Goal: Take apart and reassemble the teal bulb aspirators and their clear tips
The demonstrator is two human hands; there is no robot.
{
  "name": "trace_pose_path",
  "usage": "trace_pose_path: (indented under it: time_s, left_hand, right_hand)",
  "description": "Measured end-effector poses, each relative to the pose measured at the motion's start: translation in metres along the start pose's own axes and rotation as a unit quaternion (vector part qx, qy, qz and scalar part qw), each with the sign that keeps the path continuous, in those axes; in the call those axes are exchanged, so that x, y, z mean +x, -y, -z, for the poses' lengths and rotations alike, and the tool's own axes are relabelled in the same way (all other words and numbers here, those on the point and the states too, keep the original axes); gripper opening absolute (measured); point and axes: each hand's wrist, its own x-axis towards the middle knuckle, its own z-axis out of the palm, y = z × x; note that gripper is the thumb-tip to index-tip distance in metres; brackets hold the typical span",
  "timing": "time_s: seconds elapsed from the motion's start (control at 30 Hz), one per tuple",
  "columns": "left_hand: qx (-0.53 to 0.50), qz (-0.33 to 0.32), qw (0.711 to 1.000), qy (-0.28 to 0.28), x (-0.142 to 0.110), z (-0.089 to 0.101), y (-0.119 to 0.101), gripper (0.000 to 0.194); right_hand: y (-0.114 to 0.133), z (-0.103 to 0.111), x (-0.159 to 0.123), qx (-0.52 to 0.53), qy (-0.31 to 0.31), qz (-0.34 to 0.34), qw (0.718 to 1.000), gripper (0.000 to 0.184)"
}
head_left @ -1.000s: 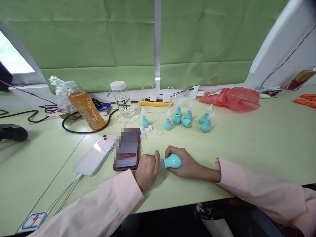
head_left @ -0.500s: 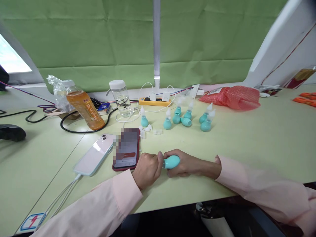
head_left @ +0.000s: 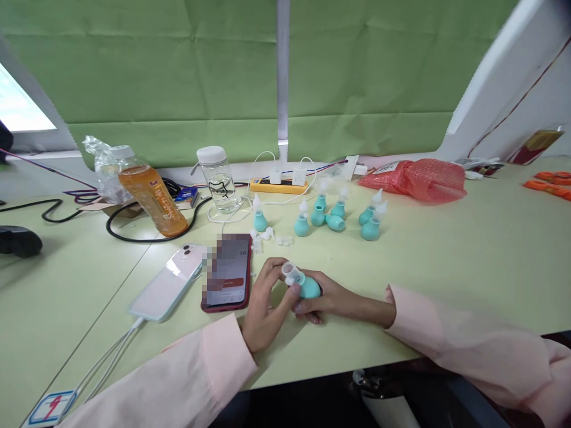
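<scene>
My right hand [head_left: 325, 294] is wrapped round the teal rubber bulb [head_left: 310, 288] of a nasal aspirator, its neck tilted up and to the left. At that neck sits a clear plastic tube piece [head_left: 292, 272] with a wide open end. My left hand [head_left: 267, 297] has its thumb and curved fingers on either side of this clear piece. Behind my hands stand several teal aspirators with frosted pointed tips, among them one aspirator [head_left: 301, 222]. A teal bulb [head_left: 335, 222] lies on its side, and another bulb [head_left: 318, 215] stands upright without a tip.
Small frosted plastic pieces [head_left: 284, 240] lie near a red-cased phone [head_left: 225, 279]. A white phone [head_left: 167, 285] with cables lies to the left. Behind are an orange drink bottle [head_left: 154, 199], a water bottle [head_left: 219, 184], a yellow power strip [head_left: 267, 187] and red bubble wrap [head_left: 414, 178].
My left hand has loosened from a fist round the clear piece, uncovering its wide end. The bulb now tilts up to the left, still in my right hand.
</scene>
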Motion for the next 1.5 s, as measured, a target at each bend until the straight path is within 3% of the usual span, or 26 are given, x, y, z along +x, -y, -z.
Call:
trace_pose_path:
  time_s: [0.1, 0.17, 0.27, 0.33, 0.43, 0.47, 0.53, 0.67, 0.83, 0.93, 1.0, 1.1, 1.17, 1.27, 1.37, 1.5]
  left_hand:
    - [-0.039, 0.026, 0.998, -0.037, -0.002, 0.0, 0.003, 0.016]
    - [-0.068, 0.053, 0.995, -0.048, -0.002, 0.0, 0.005, 0.014]
    - [-0.084, 0.1, 0.991, -0.021, -0.002, -0.002, 0.006, 0.012]
    - [-0.075, 0.13, 0.989, 0.018, -0.001, -0.002, 0.006, 0.013]
    - [-0.042, 0.143, 0.987, 0.054, -0.001, -0.002, 0.004, 0.012]
    - [-0.033, 0.142, 0.988, 0.06, -0.002, -0.001, 0.003, 0.011]
    - [-0.02, 0.136, 0.988, 0.068, -0.003, 0.0, 0.002, 0.01]
    - [-0.011, 0.121, 0.989, 0.084, -0.004, 0.002, 0.001, 0.012]
    - [0.004, 0.133, 0.987, 0.087, -0.001, 0.0, 0.002, 0.008]
    - [-0.016, 0.158, 0.984, 0.083, 0.001, 0.0, 0.003, 0.013]
    - [-0.019, 0.162, 0.982, 0.091, 0.001, -0.001, 0.004, 0.016]
    - [0.01, 0.144, 0.984, 0.107, 0.001, -0.001, 0.006, 0.018]
    - [0.03, 0.131, 0.984, 0.115, 0.0, -0.001, 0.006, 0.016]
    - [0.044, 0.114, 0.984, 0.127, -0.001, -0.001, 0.004, 0.015]
    - [0.057, 0.085, 0.986, 0.134, 0.0, 0.001, 0.001, 0.018]
    - [0.058, 0.088, 0.985, 0.137, 0.001, 0.001, 0.0, 0.023]
  right_hand:
    - [0.013, 0.012, -0.002, -0.144, 0.007, 0.044, 0.989, 0.05]
    - [0.022, 0.025, 0.0, -0.212, -0.003, 0.071, 0.975, 0.05]
    - [0.032, 0.05, 0.007, -0.295, -0.1, 0.115, 0.943, 0.037]
    - [0.035, 0.068, 0.012, -0.419, -0.216, 0.138, 0.871, 0.031]
    - [0.033, 0.093, 0.017, -0.627, -0.337, 0.087, 0.697, 0.023]
    - [0.031, 0.099, 0.018, -0.667, -0.346, 0.052, 0.657, 0.023]
    - [0.026, 0.109, 0.02, -0.709, -0.337, -0.006, 0.619, 0.025]
    - [0.018, 0.119, 0.023, -0.716, -0.319, -0.035, 0.62, 0.026]
    - [0.02, 0.12, 0.032, -0.681, -0.343, 0.011, 0.647, 0.028]
    - [0.022, 0.119, 0.037, -0.677, -0.371, 0.023, 0.635, 0.034]
    - [0.02, 0.117, 0.038, -0.68, -0.389, 0.039, 0.62, 0.028]
    - [0.016, 0.108, 0.036, -0.699, -0.398, 0.119, 0.582, 0.025]
    - [0.013, 0.096, 0.035, -0.718, -0.344, 0.21, 0.568, 0.031]
    - [0.011, 0.071, 0.043, -0.726, -0.2, 0.304, 0.583, 0.024]
    - [0.014, 0.049, 0.063, -0.721, -0.157, 0.273, 0.617, 0.025]
    - [0.015, 0.037, 0.095, -0.745, -0.146, 0.195, 0.621, 0.033]
